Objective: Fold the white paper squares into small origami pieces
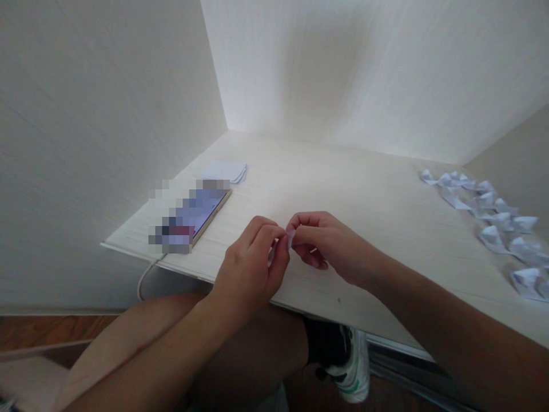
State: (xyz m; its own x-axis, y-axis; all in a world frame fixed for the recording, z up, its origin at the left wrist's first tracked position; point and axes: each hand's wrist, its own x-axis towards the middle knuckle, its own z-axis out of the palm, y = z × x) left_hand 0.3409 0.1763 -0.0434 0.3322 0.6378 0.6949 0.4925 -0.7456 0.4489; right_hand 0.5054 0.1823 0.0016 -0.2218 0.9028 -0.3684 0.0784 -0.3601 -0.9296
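Above the near part of the white desk, my left hand (257,257) and my right hand (319,243) meet fingertip to fingertip. Between them they pinch a small piece of white paper (290,238). Most of the paper is covered by my fingers, so its folded shape cannot be made out. My left thumb and index finger close on it from the left, while the right thumb and index finger grip it from the right. The remaining right fingers curl loosely below.
Several small folded white paper pieces (493,217) lie along the desk's right side. At the left, a phone (201,214) with a cable (146,277) rests in front of a stack of white paper sheets (225,170). White panels enclose the desk (364,189).
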